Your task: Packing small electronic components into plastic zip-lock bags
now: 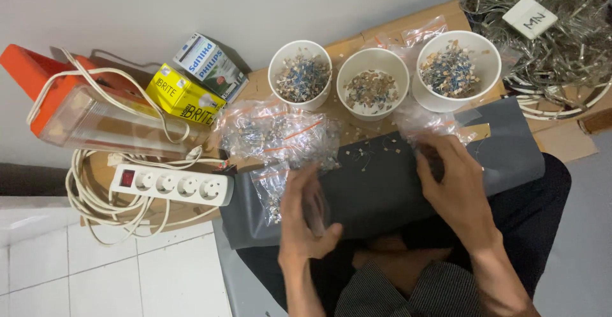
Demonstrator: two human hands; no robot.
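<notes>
Left hand fingers curled, blurred, grasp unclear. Right hand fingers pinch clear plastic bag over grey mat, just below three white cups of small components.

A plain pale wall runs along the top. White floor tiles with grey joints fill the lower left corner, and smooth grey floor shows at the right. Light is soft and even.

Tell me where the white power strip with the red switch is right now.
The white power strip lies at the left of the head view, on coiled white cable, just left of the dark grey mat and below the orange lamp.
</notes>
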